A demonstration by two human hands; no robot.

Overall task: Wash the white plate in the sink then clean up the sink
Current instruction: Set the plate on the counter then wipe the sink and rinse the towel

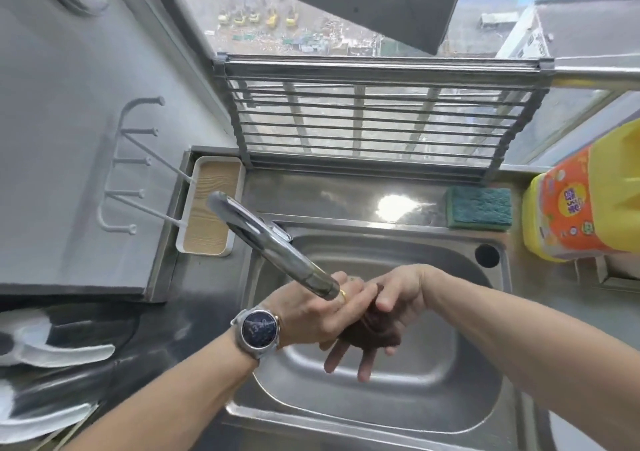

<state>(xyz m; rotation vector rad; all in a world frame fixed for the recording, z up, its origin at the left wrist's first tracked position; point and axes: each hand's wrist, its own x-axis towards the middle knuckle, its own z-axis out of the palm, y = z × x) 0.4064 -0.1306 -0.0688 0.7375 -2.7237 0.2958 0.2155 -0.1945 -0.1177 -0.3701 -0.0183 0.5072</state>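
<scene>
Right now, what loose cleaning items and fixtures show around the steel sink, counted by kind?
Green scouring sponge on the ledge: 1
Yellow detergent jug with orange label: 1
Chrome tap spout: 1
Grey roll-up drying rack: 1
White tray with wood-grain insert: 1
Dark brown wad held between both hands: 1
Total: 6

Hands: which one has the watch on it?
The left hand has the round watch on its wrist, and a gold ring too. The right hand has a bare wrist.

The chrome tap spout [277,246] hides part of the left hand [311,312]; the yellow plastic detergent jug [581,201] is cut off at the right edge.
</scene>
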